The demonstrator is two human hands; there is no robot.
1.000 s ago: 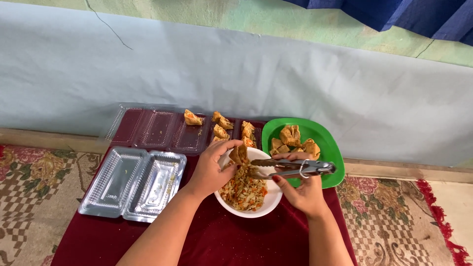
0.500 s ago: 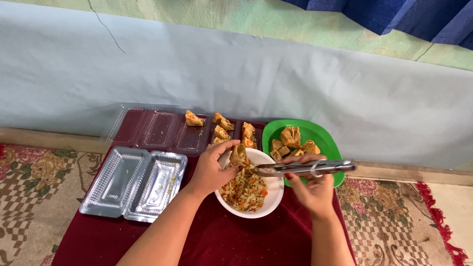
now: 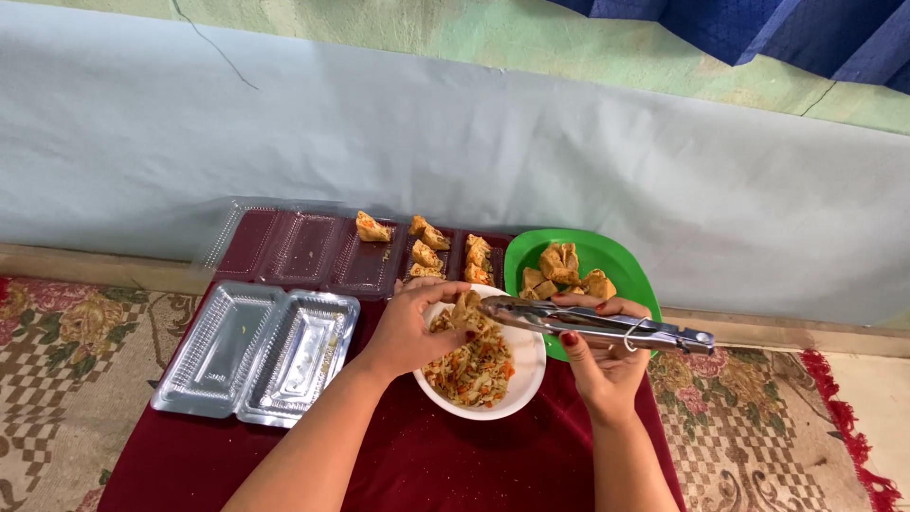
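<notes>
Now fried piece (image 3: 466, 309) in left-hand grip (image 3: 409, 327), tongs (image 3: 592, 325) beside.

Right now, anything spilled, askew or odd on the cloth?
Nothing stands out. Filling stays inside the white bowl, fried pieces sit on the green plate and in the clear tray; none lies on the red cloth.

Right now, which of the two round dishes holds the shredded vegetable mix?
The white bowl nearest the person, under the left hand and the metal tongs. The green plate behind it holds only fried pieces.
</notes>
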